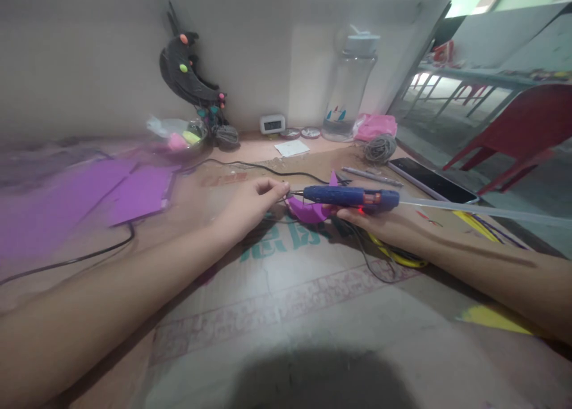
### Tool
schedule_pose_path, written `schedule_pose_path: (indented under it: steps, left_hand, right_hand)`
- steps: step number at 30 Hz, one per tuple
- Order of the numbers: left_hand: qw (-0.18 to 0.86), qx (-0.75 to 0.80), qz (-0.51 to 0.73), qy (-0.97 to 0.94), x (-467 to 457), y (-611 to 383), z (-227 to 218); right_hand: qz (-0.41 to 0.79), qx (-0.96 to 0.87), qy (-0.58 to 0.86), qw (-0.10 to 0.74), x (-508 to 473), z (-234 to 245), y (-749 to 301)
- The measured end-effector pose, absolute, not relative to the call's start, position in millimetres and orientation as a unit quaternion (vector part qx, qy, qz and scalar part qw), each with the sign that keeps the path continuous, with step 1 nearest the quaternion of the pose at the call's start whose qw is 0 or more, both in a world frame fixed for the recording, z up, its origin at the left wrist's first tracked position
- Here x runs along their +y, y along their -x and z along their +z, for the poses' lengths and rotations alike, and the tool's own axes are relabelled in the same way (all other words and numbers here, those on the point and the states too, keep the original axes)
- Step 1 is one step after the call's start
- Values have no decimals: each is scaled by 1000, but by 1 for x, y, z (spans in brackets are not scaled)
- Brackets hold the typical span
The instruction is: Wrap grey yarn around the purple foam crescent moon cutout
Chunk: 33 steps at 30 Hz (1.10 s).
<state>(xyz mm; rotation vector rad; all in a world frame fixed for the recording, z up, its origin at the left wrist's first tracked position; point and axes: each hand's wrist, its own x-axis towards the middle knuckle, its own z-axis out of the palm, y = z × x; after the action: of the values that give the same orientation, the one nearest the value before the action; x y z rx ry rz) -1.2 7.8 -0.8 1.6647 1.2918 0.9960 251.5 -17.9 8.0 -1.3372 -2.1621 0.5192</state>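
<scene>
My right hand [364,218] is closed on a blue hot glue gun [333,195], which lies level and points left. A red light glows on its underside, and a long clear glue stick [451,205] sticks out of its back end. My left hand [263,197] is closed in a pinch right at the nozzle. What the fingertips hold is too small to make out. A purple crescent-shaped piece [310,211] shows under and behind the gun, between the hands. The gun covers part of it, and I cannot tell which hand supports it.
Purple sheets [143,189] lie at the left, with a black cord [89,257] beside them. At the back stand a decorated dark crescent [183,69], a small clock [272,124] and a water bottle [351,87]. Grey yarn [379,148] and a phone [431,180] are at the right.
</scene>
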Motion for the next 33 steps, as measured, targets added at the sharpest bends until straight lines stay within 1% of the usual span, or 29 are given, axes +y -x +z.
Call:
schedule_pose_path:
  steps: [4, 13, 20, 24, 29, 33]
  left_hand:
    - [401, 506, 392, -656, 7, 1, -1]
    - [417, 499, 389, -653, 6, 2, -1]
    - [373, 507, 394, -670, 7, 3, -1]
    - [375, 510, 381, -674, 7, 3, 1]
    - [374, 511, 376, -676, 6, 2, 3]
    - [376, 504, 381, -678, 7, 2, 0]
  right_hand:
    - [200, -803, 496, 263, -17, 7, -252]
    - [199, -801, 491, 278, -19, 11, -246]
    - [200, -804, 482, 285, -21, 13, -245]
    - [207, -804, 485, 273, -23, 14, -244]
    - [188, -809, 496, 253, -20, 10, -247]
    - [183, -813, 488, 259, -17, 5, -247]
